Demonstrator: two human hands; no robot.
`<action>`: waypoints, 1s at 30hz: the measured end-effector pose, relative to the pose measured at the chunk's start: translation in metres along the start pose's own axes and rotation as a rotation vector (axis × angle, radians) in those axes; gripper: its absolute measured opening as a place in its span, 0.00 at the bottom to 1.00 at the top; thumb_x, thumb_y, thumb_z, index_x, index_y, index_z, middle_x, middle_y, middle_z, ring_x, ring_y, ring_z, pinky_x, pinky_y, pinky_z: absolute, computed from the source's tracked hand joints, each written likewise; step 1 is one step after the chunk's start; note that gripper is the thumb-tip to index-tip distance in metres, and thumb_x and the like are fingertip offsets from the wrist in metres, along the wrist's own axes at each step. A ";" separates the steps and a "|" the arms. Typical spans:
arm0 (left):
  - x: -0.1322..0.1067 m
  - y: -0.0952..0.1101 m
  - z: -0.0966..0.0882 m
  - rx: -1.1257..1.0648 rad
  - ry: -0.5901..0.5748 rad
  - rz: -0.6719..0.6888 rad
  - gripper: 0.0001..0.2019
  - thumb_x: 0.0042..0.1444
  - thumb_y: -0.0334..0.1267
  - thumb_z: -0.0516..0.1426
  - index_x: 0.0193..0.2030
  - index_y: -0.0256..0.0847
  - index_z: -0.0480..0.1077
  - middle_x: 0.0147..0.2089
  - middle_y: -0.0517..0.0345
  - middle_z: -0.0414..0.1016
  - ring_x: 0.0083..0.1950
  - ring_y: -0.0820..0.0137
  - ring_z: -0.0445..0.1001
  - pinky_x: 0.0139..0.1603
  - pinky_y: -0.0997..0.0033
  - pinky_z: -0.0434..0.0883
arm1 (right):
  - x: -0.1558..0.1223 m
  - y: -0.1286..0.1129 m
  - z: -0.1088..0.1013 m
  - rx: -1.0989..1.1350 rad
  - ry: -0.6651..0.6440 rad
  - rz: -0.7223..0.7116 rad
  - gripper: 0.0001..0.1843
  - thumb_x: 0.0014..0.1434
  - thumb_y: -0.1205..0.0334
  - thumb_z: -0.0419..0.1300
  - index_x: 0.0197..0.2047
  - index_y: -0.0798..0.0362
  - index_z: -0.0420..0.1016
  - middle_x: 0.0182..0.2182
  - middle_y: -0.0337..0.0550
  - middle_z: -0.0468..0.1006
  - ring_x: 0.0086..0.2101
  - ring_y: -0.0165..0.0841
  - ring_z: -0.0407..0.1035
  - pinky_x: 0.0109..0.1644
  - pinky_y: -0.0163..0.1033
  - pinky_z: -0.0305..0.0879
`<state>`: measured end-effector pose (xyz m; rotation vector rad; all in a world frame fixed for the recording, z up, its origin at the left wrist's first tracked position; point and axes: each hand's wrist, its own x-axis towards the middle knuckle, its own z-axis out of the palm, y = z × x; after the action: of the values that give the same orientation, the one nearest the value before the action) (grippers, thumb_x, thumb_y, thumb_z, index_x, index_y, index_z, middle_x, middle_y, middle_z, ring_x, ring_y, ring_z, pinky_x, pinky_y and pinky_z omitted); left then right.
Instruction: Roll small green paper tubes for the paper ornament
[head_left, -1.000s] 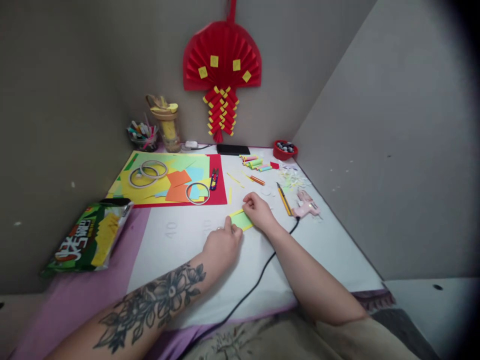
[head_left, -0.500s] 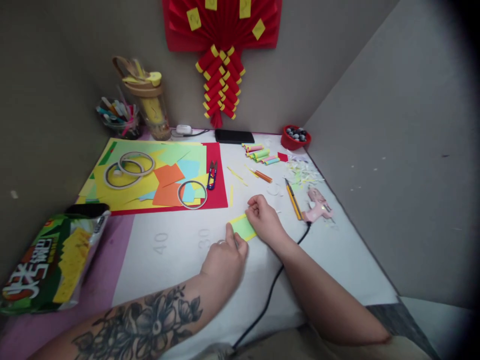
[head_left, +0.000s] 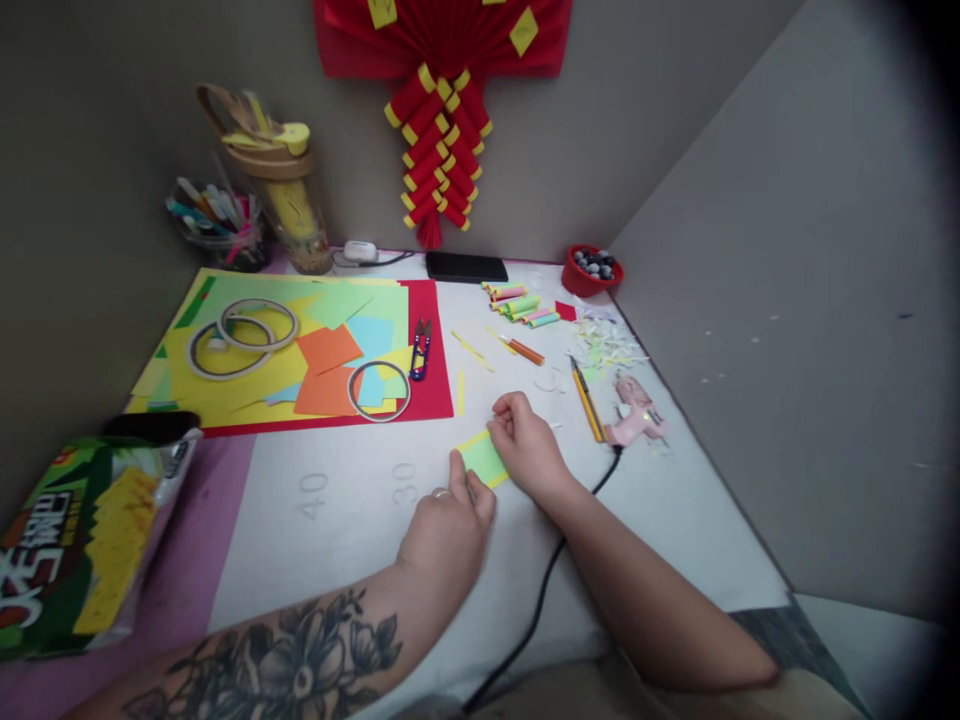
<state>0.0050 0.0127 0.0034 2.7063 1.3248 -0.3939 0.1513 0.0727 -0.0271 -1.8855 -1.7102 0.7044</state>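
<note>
1. Fingers of the left hand hold a green paper strip at its left end: the index finger is straight at that end, the thumb at the lower edge, with a narrow space between them.
2. The right hand lies over the strip's right end, its fingers curled close together; I cannot tell whether they pinch the paper or only touch it.
3. The strip lies between the two hands on the white tabletop, with yellow bands along its upper and lower edges.
4. To the right of the right hand lies a yellow and black craft knife, just beside a pink glue gun; a black cord runs from the gun beneath the right forearm toward the person.
5. Beyond the hands lie an orange-handled tool, small rolled paper tubes and a pile of pale shreds.
6. Farther left, coloured sheets overlap a red sheet, with dark-handled snips and a roll of tape on top.
7. A black phone and a red bowl of small dark and pale pieces stand near the back edge.
</note>
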 end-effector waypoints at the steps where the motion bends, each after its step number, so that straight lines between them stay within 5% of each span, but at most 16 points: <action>1: 0.000 0.000 0.000 0.002 -0.001 0.003 0.23 0.53 0.25 0.49 0.58 0.30 0.63 0.60 0.21 0.57 0.28 0.64 0.75 0.24 0.68 0.70 | 0.000 -0.001 0.000 -0.008 0.000 0.004 0.08 0.54 0.64 0.51 0.39 0.50 0.60 0.25 0.36 0.70 0.26 0.31 0.66 0.30 0.35 0.58; 8: 0.000 0.000 -0.002 0.020 -0.004 0.005 0.22 0.54 0.26 0.49 0.57 0.30 0.63 0.60 0.21 0.58 0.29 0.64 0.76 0.24 0.69 0.70 | 0.002 -0.004 0.000 -0.086 0.009 -0.003 0.08 0.54 0.66 0.51 0.40 0.51 0.62 0.26 0.38 0.70 0.27 0.33 0.65 0.31 0.36 0.58; 13: -0.002 -0.001 -0.005 0.007 -0.008 -0.012 0.22 0.54 0.25 0.49 0.57 0.31 0.63 0.60 0.23 0.58 0.30 0.65 0.76 0.26 0.69 0.70 | -0.003 0.004 0.000 -0.111 0.165 -0.227 0.10 0.54 0.71 0.50 0.38 0.54 0.70 0.35 0.47 0.68 0.36 0.35 0.65 0.40 0.40 0.63; 18: 0.000 -0.003 -0.003 -0.015 -0.020 -0.002 0.24 0.54 0.26 0.47 0.59 0.33 0.62 0.60 0.23 0.58 0.30 0.64 0.76 0.25 0.69 0.69 | -0.024 0.003 -0.001 -0.318 -0.086 -0.530 0.15 0.57 0.63 0.55 0.46 0.44 0.76 0.43 0.49 0.69 0.41 0.39 0.61 0.41 0.42 0.62; 25: -0.001 -0.003 -0.004 0.015 -0.020 -0.002 0.23 0.53 0.25 0.48 0.57 0.33 0.62 0.61 0.23 0.57 0.30 0.64 0.76 0.26 0.69 0.69 | -0.021 0.016 -0.013 -0.506 -0.056 -0.303 0.23 0.55 0.70 0.53 0.53 0.45 0.73 0.44 0.54 0.68 0.42 0.44 0.60 0.42 0.46 0.60; 30: 0.003 -0.012 -0.005 -0.021 0.011 0.008 0.17 0.58 0.30 0.45 0.52 0.32 0.65 0.56 0.25 0.64 0.30 0.64 0.75 0.26 0.67 0.69 | -0.012 0.027 -0.027 -0.126 0.108 -0.332 0.23 0.55 0.74 0.48 0.48 0.48 0.74 0.41 0.47 0.69 0.42 0.36 0.64 0.46 0.42 0.62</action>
<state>-0.0015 0.0231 0.0081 2.6993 1.3136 -0.3623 0.1886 0.0578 -0.0246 -1.6264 -1.9710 0.3672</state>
